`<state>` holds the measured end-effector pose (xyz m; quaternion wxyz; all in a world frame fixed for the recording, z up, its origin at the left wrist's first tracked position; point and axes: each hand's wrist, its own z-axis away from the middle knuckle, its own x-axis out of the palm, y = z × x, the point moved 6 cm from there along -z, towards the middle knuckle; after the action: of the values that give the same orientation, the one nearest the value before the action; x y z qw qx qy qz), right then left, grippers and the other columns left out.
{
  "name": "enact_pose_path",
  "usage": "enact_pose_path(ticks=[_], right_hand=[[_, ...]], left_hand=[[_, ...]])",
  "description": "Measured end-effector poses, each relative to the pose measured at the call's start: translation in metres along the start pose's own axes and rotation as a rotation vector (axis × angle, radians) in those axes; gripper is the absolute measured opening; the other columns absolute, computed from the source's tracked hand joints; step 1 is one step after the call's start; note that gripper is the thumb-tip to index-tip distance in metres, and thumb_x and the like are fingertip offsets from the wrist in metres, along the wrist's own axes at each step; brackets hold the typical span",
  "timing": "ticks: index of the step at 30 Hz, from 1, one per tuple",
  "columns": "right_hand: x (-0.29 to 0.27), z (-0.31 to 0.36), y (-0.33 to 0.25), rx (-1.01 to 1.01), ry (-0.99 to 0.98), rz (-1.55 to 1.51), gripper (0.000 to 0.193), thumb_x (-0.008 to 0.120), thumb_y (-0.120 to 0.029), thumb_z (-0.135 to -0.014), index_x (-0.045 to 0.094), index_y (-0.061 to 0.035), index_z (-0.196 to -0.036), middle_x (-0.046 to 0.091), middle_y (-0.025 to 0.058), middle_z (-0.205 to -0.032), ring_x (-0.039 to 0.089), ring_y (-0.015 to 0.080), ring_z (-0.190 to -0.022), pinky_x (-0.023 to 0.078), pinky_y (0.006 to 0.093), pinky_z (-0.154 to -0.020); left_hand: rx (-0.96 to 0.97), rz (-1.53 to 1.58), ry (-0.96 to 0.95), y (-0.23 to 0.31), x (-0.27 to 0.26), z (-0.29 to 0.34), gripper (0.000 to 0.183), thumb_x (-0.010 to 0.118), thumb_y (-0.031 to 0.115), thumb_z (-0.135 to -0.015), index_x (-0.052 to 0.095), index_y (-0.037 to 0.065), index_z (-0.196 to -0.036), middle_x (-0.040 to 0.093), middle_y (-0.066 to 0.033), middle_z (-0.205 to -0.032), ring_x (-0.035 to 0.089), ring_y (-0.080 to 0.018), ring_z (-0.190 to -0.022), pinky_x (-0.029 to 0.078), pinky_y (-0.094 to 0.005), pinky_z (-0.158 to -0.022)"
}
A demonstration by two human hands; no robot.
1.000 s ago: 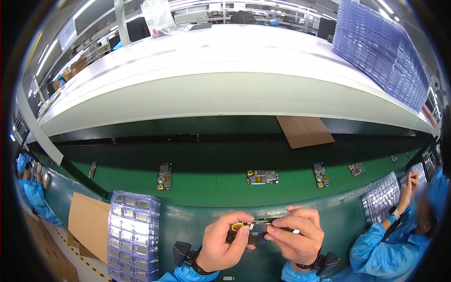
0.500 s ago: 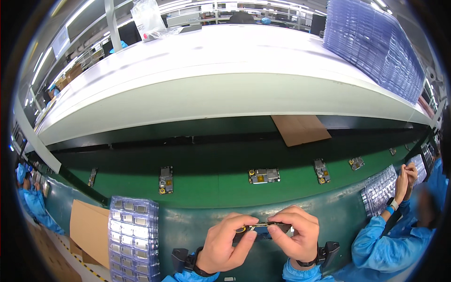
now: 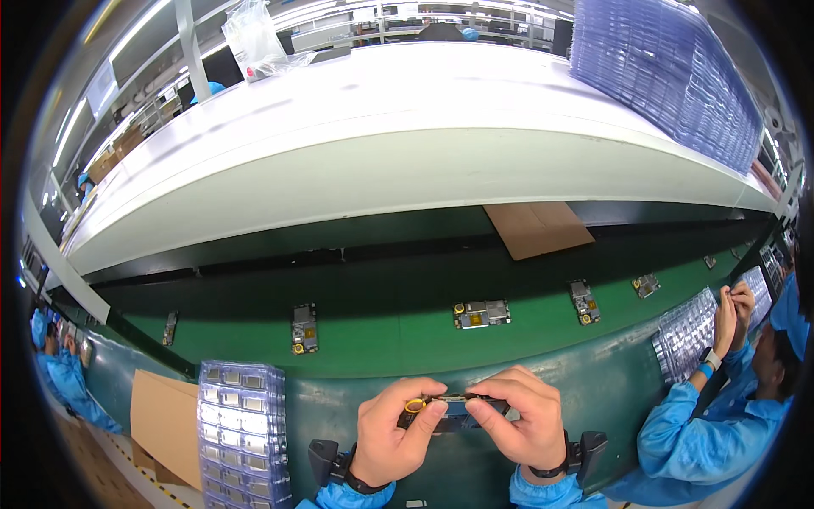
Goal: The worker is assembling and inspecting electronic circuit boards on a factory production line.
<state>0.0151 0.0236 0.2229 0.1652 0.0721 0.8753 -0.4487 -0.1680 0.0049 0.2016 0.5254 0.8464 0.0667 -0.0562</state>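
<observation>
Between my hands, above the near edge of the green bench, is a circuit board [image 3: 458,409] seen nearly edge-on, with a yellow ring-shaped part at its left end. My left hand [image 3: 397,433] pinches the left end between thumb and fingers. At the opposite end my right hand [image 3: 524,422] grips it the same way, thumb in front and fingers behind. My fingers hide much of the board. A small pale rectangular piece [image 3: 415,503] lies on the bench below my hands. Left of them stands a clear plastic tray stack [image 3: 243,433] holding several metallic rectangular parts.
Several circuit boards, one of them a nearby board [image 3: 482,314], lie along the green strip [image 3: 398,339]. Above it runs a white shelf [image 3: 365,93] with stacked clear trays [image 3: 666,76]. Cardboard [image 3: 165,420] leans at left. A co-worker in blue [image 3: 712,424] sits at right beside more trays.
My hands have tipped the board slightly, so its yellow ring shows more at the left end. Both hands still hold it. The whole view has shifted a little.
</observation>
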Motion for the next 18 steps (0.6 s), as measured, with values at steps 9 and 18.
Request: enact_pose_path(ticks=[9,18], right_hand=[[-0.002,0.001,0.008,0.227,-0.120,-0.223,0.034,0.078,-0.001,-0.083,0.071,0.0004,-0.117,0.071,0.0131,-0.101,0.072,0.0193,-0.086,0.056,0.0282,-0.071],[0.004,-0.001,0.024,0.270,-0.102,-0.259,0.029,0.077,0.001,-0.084,0.072,0.0011,-0.112,0.070,0.0116,-0.097,0.071,0.0183,-0.088,0.057,0.0273,-0.076]], left_hand=[[-0.199,0.201,-0.039,0.003,0.007,-0.003,0.037,0.063,-0.001,-0.097,0.057,-0.002,-0.133,0.069,-0.0106,-0.100,0.069,-0.0132,-0.086,0.060,-0.0294,-0.074],[-0.244,0.198,-0.128,-0.009,0.011,-0.005,0.042,0.058,-0.006,-0.097,0.051,-0.004,-0.138,0.065,-0.0127,-0.109,0.070,-0.0169,-0.093,0.065,-0.0323,-0.076]])
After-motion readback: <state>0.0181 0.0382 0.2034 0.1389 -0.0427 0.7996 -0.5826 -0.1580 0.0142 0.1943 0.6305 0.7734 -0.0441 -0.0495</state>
